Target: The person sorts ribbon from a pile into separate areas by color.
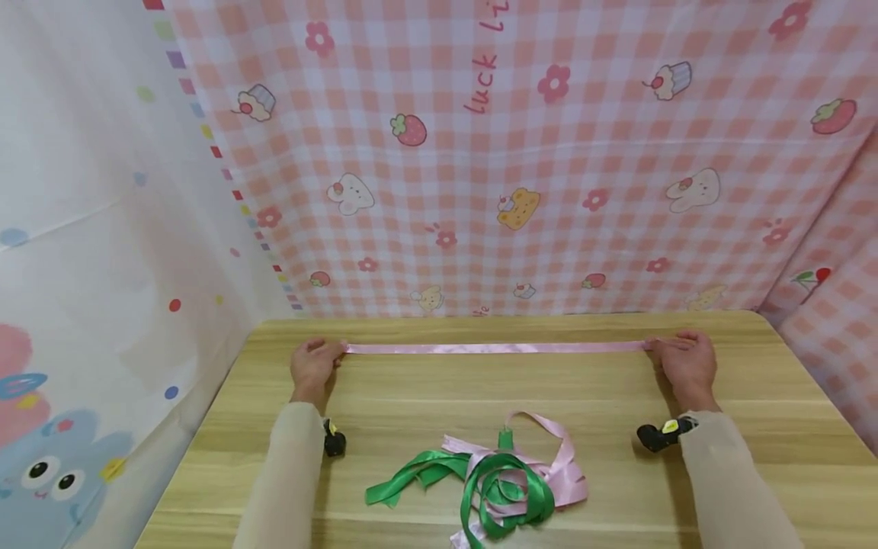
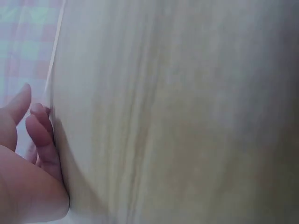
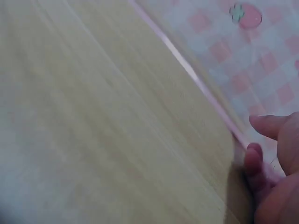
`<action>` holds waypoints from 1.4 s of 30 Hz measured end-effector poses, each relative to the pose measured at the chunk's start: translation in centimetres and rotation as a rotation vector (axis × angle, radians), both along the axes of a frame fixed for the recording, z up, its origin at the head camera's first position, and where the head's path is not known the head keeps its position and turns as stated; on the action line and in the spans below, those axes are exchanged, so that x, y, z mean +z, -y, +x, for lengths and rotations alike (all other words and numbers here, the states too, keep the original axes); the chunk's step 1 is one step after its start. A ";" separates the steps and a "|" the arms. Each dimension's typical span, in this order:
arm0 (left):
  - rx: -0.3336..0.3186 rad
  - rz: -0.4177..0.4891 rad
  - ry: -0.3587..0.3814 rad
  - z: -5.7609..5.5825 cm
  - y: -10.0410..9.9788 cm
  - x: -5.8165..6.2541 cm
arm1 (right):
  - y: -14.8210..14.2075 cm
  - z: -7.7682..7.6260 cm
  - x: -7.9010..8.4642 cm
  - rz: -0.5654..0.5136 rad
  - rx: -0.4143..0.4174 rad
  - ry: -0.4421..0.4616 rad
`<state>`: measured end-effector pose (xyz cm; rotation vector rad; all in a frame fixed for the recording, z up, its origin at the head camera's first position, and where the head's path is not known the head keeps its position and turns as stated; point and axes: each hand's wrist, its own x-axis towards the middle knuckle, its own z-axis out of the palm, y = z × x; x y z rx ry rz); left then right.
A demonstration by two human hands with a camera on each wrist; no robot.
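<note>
A pink satin ribbon (image 1: 494, 348) lies stretched straight across the far part of the table. At its left end the fingertips of my left hand (image 1: 315, 367) press the ribbon onto the wood. My right hand (image 1: 687, 367) presses the other end with its fingertips. In the left wrist view, the thumb (image 2: 19, 103) stands apart from the fingers, and the ribbon runs up from the fingertips as a thin pale strip. The right wrist view likewise shows the thumb (image 3: 266, 126) raised, with the ribbon (image 3: 196, 79) running to the fingertips. Both ribbon ends are hidden under the fingers.
A loose pile of green ribbon (image 1: 473, 496) and pink ribbon (image 1: 571, 488) lies on the near middle of the wooden table (image 1: 411, 389), between the forearms. A pink checked cloth (image 1: 480, 168) hangs behind the far edge, and a white printed cloth (image 1: 89, 290) hangs at left.
</note>
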<state>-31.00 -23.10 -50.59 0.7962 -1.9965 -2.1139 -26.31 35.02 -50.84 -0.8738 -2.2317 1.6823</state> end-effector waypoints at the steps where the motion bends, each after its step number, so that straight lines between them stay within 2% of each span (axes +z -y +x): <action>1: -0.003 0.012 -0.020 0.1 0.1 -0.1 | 0.2 0.2 0.0 -0.002 0.015 -0.002; 4: -0.015 -0.056 -0.057 0.4 0.2 0.0 | 1.1 1.4 0.5 0.063 0.111 0.026; 8: -0.088 -0.229 -0.051 1.2 -1.0 0.7 | 3.7 3.7 1.8 0.181 0.411 0.054; 11: -0.202 -0.290 -0.074 2.1 -2.8 1.4 | 6.5 5.5 2.7 0.207 0.664 0.090; 14: -0.356 -0.294 -0.128 3.1 -5.3 1.9 | 9.2 7.0 3.3 0.156 0.818 0.138; 17: -0.545 -0.272 -0.162 4.4 -8.2 2.3 | 11.1 8.1 3.6 0.120 0.888 0.182; 20: -0.745 -0.261 -0.151 6.0 -10.9 2.8 | 12.3 8.6 3.7 0.098 0.921 0.195; 23: -0.918 -0.248 -0.133 7.5 -13.2 3.3 | 12.8 8.8 3.9 0.042 0.972 0.123; 25: -1.007 -0.248 -0.138 8.4 -14.5 3.8 | 13.0 9.0 4.4 0.007 1.006 0.041; 27: -1.083 -0.260 -0.182 9.3 -15.7 4.3 | 13.3 9.3 5.2 -0.029 1.040 -0.045; 30: -1.217 -0.283 -0.313 10.5 -17.1 5.6 | 14.0 10.1 7.2 -0.105 1.113 -0.169; 33: -1.374 -0.238 -0.458 11.4 -18.0 7.1 | 14.9 11.2 9.5 -0.240 1.219 -0.276; 36: -1.474 -0.112 -0.509 12.3 -18.3 8.5 | 15.6 12.3 11.8 -0.374 1.318 -0.376; 39: -1.499 0.059 -0.484 13.2 -18.3 9.9 | 16.0 13.3 14.0 -0.446 1.372 -0.454; 42: -1.472 0.208 -0.473 14.0 -18.0 11.5 | 15.9 14.1 16.0 -0.486 1.380 -0.507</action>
